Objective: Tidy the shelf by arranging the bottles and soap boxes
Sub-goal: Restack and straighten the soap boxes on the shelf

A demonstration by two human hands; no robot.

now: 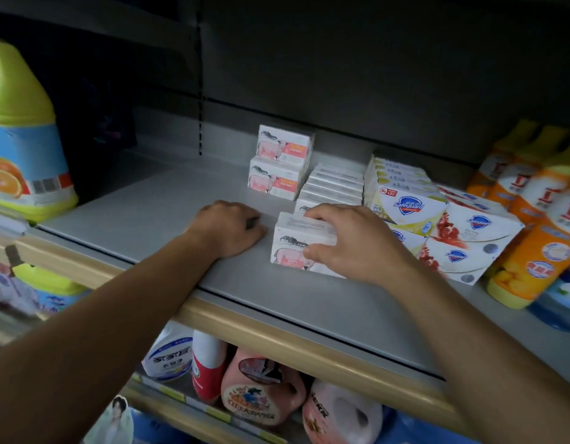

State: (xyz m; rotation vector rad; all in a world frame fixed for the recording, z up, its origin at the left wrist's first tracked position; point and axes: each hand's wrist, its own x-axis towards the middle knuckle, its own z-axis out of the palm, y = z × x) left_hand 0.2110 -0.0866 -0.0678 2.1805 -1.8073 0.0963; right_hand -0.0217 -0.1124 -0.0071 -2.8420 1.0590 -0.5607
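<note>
My right hand (347, 241) grips a white soap box with a pink cow print (290, 241) standing at the front of a row of the same boxes (335, 184) on the grey shelf (168, 200). Fingers lie over its top, thumb on its front face. My left hand (229, 227) rests on the shelf just left of that box, fingers curled under, holding nothing. Two more cow boxes (282, 161) are stacked behind. Safeguard soap boxes (408, 200) sit to the right, stacked and tilted. Orange and yellow bottles (533, 245) stand at the far right.
A large yellow-green jug (24, 136) stands at the shelf's left end. The lower shelf holds pink, white and red bottles (258, 392). A tan rail (277, 331) edges the shelf front. Bare grey shelf stretches between the jug and the soap boxes.
</note>
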